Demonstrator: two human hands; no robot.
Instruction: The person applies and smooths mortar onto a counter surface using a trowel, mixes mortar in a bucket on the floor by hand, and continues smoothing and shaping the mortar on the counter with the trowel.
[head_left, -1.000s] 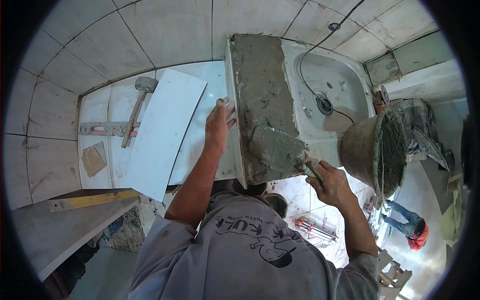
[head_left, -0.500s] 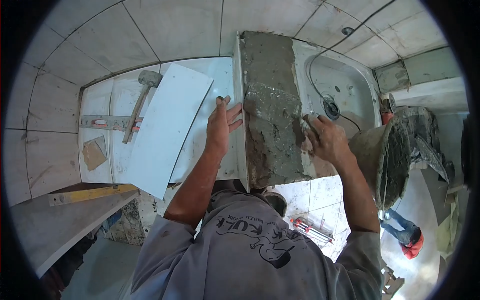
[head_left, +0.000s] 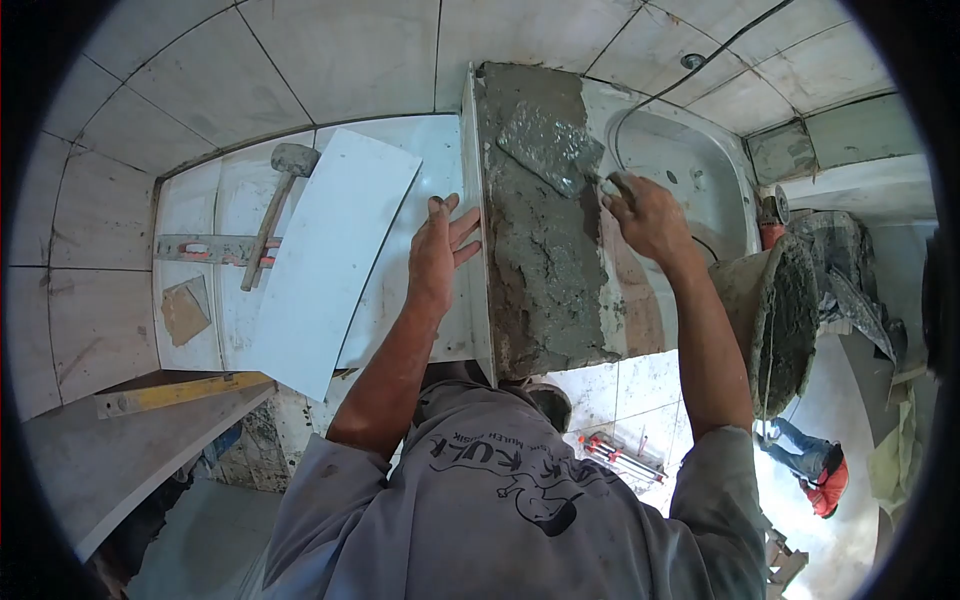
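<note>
Wet grey mortar [head_left: 545, 285] covers a strip of the ledge between the white tiled counter and the sink. My right hand [head_left: 647, 220] is closed around a trowel's handle, and the trowel's wet blade [head_left: 550, 148] lies on the mortar towards its far end. Fingers apart, my left hand [head_left: 437, 255] is held at an upright tile edge [head_left: 481, 240] along the mortar's left side. Whether its fingertips press on that tile I cannot tell. Left of this hand, a loose white tile [head_left: 335, 250] lies slanted on the counter.
A mallet [head_left: 293, 160], a level [head_left: 205, 248] and a broken tile piece [head_left: 185, 310] lie on the counter's left. The sink [head_left: 700, 150] is on the right, with a cable across it. A mortar-coated bucket [head_left: 770, 330] stands nearer. A person in red [head_left: 828, 488] is below right.
My right hand and the trowel have moved away from my body, up the mortar strip, and the blade has turned. My left hand has stayed at the tile edge.
</note>
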